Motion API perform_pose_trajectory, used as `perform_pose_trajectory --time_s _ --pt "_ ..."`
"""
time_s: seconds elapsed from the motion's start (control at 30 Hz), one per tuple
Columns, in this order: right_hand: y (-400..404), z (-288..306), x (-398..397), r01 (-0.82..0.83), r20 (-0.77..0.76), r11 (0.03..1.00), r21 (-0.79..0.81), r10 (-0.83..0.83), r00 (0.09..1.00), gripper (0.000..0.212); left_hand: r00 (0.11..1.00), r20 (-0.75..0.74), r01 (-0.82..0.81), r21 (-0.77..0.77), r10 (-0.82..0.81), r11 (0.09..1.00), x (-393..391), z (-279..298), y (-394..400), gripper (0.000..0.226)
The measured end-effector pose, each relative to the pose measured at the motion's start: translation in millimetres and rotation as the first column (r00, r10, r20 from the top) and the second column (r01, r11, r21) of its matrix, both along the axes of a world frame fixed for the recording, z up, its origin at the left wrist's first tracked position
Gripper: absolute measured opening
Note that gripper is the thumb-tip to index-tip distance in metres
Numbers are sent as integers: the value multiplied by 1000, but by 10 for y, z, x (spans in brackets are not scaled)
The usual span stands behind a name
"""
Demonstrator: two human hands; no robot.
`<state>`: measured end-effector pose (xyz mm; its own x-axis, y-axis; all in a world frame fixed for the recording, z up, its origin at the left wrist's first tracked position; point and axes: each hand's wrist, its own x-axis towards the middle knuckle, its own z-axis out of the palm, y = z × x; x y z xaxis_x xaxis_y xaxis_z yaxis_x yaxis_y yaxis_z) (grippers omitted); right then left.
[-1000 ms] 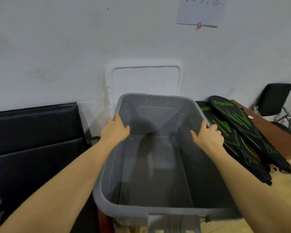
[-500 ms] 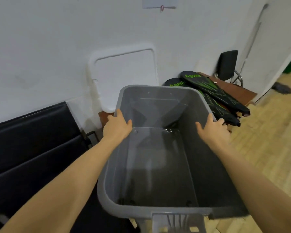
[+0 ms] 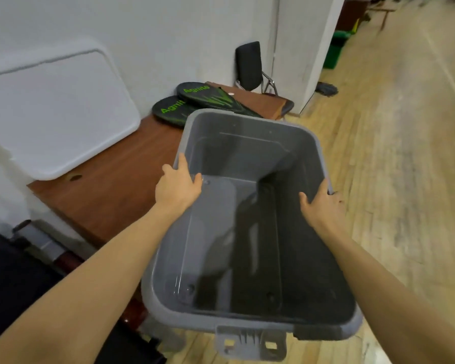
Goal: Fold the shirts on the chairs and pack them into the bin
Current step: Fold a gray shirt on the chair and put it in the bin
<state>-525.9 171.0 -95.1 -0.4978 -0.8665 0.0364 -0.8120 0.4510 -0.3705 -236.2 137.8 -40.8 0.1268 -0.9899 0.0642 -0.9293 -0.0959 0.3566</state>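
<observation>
I carry a grey plastic bin (image 3: 250,122), held out in front of me above the floor, with nothing inside it. My left hand (image 3: 177,186) grips the bin's left rim, thumb over the inner wall. On the opposite rim my right hand (image 3: 322,206) holds on, fingers curled over the outer edge. A latch tab sticks out from the near end of the bin. No shirts are in view.
A low brown wooden table (image 3: 121,187) stands along the white wall at left, with a white lid (image 3: 53,114) leaning on it and two black racket covers (image 3: 195,101) with green lettering. A black chair (image 3: 248,65) sits beyond. Wooden floor (image 3: 394,158) stretches right.
The bin has come off the table and swung to the right over the wooden floor, both hands keeping their grip on the rims. My view has turned right with it.
</observation>
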Motion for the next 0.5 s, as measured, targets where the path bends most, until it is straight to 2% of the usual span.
perform_pose_trajectory --time_s 0.23,0.5 --pt "349 -380 -929 148 4 986 72 -149 989 77 988 -38 152 79 -150 985 -982 -628 -4 73" --pt "377 -1434 -1172 177 -35 964 199 -173 984 83 971 64 207 269 -232 941 -1154 -1855 -11 76"
